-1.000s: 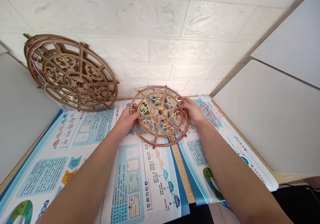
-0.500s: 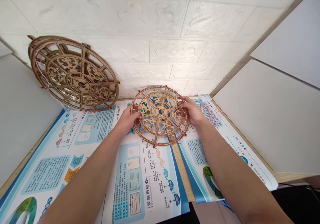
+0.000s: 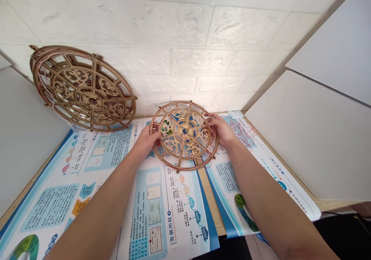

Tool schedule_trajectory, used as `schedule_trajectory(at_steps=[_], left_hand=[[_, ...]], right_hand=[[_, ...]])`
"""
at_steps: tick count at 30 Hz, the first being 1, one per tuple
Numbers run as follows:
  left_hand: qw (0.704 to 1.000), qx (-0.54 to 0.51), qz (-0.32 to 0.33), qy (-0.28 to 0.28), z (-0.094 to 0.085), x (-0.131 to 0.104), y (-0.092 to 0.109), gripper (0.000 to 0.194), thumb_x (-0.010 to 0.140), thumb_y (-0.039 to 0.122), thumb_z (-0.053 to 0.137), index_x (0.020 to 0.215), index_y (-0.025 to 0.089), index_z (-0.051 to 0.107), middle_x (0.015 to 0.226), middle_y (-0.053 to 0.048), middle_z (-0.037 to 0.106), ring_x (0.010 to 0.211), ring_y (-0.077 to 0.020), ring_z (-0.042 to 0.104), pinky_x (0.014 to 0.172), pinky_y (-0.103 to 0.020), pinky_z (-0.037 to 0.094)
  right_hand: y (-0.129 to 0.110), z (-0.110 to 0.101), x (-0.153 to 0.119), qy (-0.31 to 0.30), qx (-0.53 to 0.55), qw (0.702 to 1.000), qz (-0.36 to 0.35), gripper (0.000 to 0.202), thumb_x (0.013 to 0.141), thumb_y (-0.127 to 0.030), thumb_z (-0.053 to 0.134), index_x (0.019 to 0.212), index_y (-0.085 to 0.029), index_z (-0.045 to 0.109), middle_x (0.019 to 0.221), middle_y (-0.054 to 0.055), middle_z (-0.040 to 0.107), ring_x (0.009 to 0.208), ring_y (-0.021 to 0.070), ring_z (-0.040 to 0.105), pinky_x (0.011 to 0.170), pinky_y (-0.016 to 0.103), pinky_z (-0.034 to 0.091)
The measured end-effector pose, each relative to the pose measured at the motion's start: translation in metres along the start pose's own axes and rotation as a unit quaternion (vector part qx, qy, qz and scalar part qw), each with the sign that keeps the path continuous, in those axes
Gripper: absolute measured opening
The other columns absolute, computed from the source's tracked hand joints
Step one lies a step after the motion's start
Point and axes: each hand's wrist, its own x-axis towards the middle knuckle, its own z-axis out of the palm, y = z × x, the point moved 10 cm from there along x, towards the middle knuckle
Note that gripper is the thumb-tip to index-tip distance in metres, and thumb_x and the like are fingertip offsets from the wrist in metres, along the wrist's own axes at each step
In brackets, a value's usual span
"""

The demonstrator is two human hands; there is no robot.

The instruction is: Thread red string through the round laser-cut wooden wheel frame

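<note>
A round gold-brown openwork frame (image 3: pixel 185 151), with scroll patterns and a hub with a hole, is held between my two hands above the posters. Thin red and white wires run around its rim and across its face. My left hand (image 3: pixel 148 140) grips the left rim, thumb in front and fingers partly hidden behind the bars. On the opposite side, my right hand (image 3: pixel 220 128) is closed on the right rim. The frame is tilted, its upper edge near the wall.
Several similar round frames (image 3: pixel 92 101) lean stacked against the white brick-pattern wall (image 3: pixel 185 28) at left. Printed posters (image 3: pixel 156 213) cover much of the wooden table (image 3: pixel 213 198). Loose red and white wires (image 3: pixel 243 132) lie at right. White panels (image 3: pixel 307 136) flank both sides.
The whole view has shifted slightly, with the scene a little lower and to the left. Both hands keep their hold on the frame, which has hardly moved.
</note>
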Motion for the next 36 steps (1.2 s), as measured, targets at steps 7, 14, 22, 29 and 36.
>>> schedule_trajectory(at_steps=[7, 14, 22, 29, 36], left_hand=[[1.000, -0.002, 0.017, -0.007, 0.0011, -0.0013, 0.0025, 0.030, 0.066, 0.021, 0.070, 0.092, 0.019, 0.056, 0.071, 0.002, 0.055, 0.055, -0.0131, 0.050, 0.049, -0.024, 0.038], [1.000, -0.003, 0.011, -0.012, 0.0026, -0.0009, 0.0023, 0.029, 0.066, 0.023, 0.071, 0.090, 0.019, 0.055, 0.068, 0.002, 0.055, 0.052, -0.0118, 0.048, 0.046, -0.023, 0.035], [1.000, 0.000, 0.009, -0.001, 0.0000, -0.0001, 0.0005, 0.030, 0.066, 0.025, 0.072, 0.090, 0.020, 0.055, 0.071, 0.001, 0.057, 0.054, -0.0133, 0.051, 0.047, -0.024, 0.038], [1.000, 0.000, 0.019, -0.014, 0.0012, -0.0001, 0.0014, 0.030, 0.066, 0.020, 0.069, 0.093, 0.018, 0.057, 0.072, 0.001, 0.057, 0.057, -0.0134, 0.052, 0.051, -0.025, 0.041], [1.000, 0.002, 0.004, -0.002, -0.0032, 0.0029, -0.0059, 0.033, 0.065, 0.020, 0.068, 0.096, 0.019, 0.059, 0.072, 0.001, 0.058, 0.059, -0.0155, 0.054, 0.051, -0.025, 0.041]], right_hand=[[-0.0007, 0.0000, 0.0015, -0.006, -0.012, 1.000, -0.014, 0.042, 0.056, -0.016, 0.066, 0.098, -0.022, 0.062, 0.076, -0.004, 0.062, 0.054, 0.0127, 0.055, 0.044, 0.025, 0.043], [-0.0015, 0.0029, -0.0014, -0.011, -0.009, 1.000, 0.002, 0.043, 0.057, -0.017, 0.069, 0.099, -0.022, 0.060, 0.072, -0.005, 0.061, 0.051, 0.0131, 0.057, 0.044, 0.025, 0.045], [-0.0007, 0.0020, -0.0013, -0.011, -0.014, 1.000, -0.001, 0.044, 0.059, -0.020, 0.074, 0.100, -0.024, 0.060, 0.072, -0.005, 0.063, 0.052, 0.0135, 0.058, 0.044, 0.025, 0.048], [0.0003, 0.0023, 0.0005, -0.025, -0.012, 1.000, -0.006, 0.043, 0.060, -0.021, 0.073, 0.100, -0.024, 0.059, 0.072, -0.004, 0.065, 0.052, 0.0145, 0.060, 0.045, 0.025, 0.048], [-0.0006, -0.0018, -0.0020, 0.005, -0.009, 1.000, 0.004, 0.042, 0.058, -0.019, 0.071, 0.099, -0.022, 0.061, 0.072, -0.004, 0.064, 0.054, 0.0152, 0.061, 0.043, 0.024, 0.048]])
